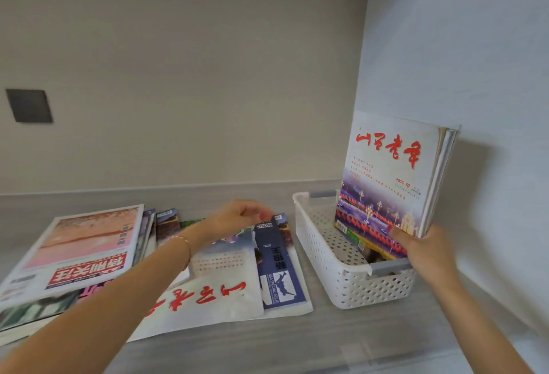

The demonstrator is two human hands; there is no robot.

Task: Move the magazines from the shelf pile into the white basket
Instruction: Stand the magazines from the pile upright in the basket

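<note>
A white perforated basket (347, 281) stands on the grey shelf at the right. Several magazines stand upright in it, the front one (389, 171) white with red characters. My right hand (421, 252) grips their lower right corner at the basket's near end. Left of the basket a loose pile of magazines (225, 299) lies flat, among them a dark blue one (277, 263). My left hand (240, 216) hovers over the far end of that pile, fingers curled at the blue magazine's top edge; whether it grips it is unclear.
A second stack topped by a pink-covered magazine (86, 249) lies at the far left. The shelf's right wall (475, 76) stands close behind the basket. A dark square plate (29, 105) is on the back wall.
</note>
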